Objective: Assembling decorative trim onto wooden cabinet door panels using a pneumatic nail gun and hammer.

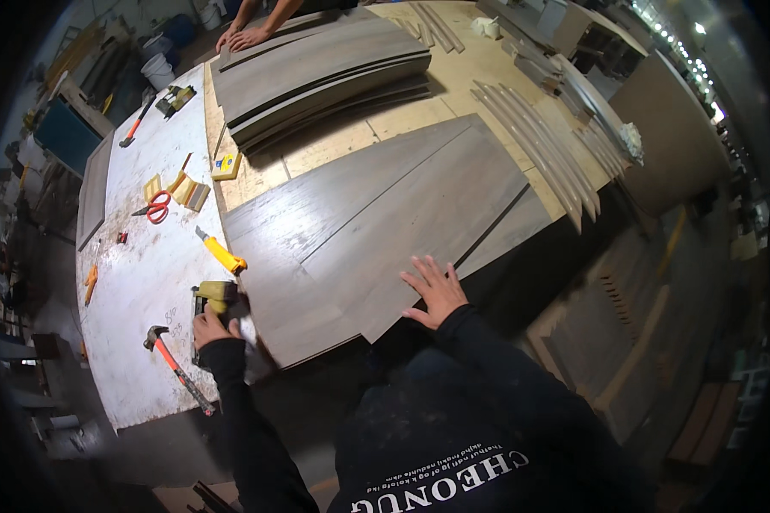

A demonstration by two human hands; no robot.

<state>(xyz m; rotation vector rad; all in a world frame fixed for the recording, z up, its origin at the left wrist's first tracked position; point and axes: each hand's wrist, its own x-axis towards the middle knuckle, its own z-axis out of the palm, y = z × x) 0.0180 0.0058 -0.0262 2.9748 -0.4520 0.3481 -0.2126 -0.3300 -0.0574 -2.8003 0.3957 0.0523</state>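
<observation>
Grey-brown wood panels [385, 218] are laid flat at the near side of the worktable [133, 350], with the right hand [441, 295] placed on them.
The right hand is spread, fingers extended and nothing grasped, at the panels' near edge. The left hand [213, 328] is set against a yellow-and-black tool [219, 292]; whether the tool is gripped cannot be told. A yellow utility knife [224, 255] is located just beyond the tool, and a hammer [176, 366] to its left. Farther off, a panel stack [325, 73] is touched by a co-worker's hands [250, 38].

Stacked boards [334, 73] and a hammer [178, 368] mark a woodworking workshop.
</observation>
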